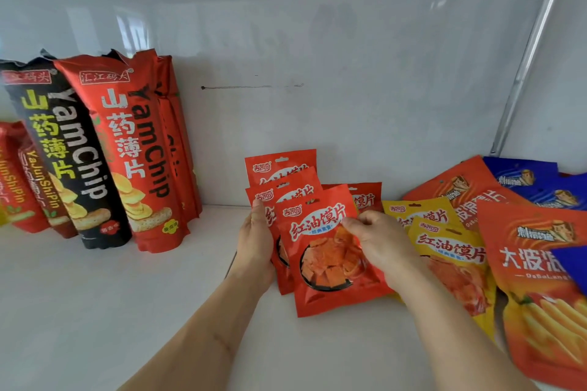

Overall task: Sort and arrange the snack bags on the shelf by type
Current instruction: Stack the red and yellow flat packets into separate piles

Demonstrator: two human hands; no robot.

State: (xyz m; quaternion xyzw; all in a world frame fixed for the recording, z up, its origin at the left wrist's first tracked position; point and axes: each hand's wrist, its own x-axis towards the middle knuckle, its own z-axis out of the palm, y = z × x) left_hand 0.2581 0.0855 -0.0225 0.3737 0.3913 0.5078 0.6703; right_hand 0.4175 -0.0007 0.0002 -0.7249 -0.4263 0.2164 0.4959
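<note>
Centre frame, four small red bags [327,251] stand fanned on the white shelf [95,295], two yellow bags [451,251] just to their right, two tall red YamChip bags [139,149] and one black YamChip bag [63,149] at left. The left hand [255,244] cups the fan's left edge, fingers curled round it. The right hand [378,238] pinches the front bag's right edge.

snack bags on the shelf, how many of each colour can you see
Counting only bags that show at least partly:
Red tall yam chip bags, standing: 2
Black tall yam chip bag, standing: 1
Small red bags at the far left edge: 2
Red flat chip packs, held between the left hand and right hand: 4
Yellow flat chip packs: 2
Orange fries bags: 2
Blue bags: 3
Total: 16
</note>
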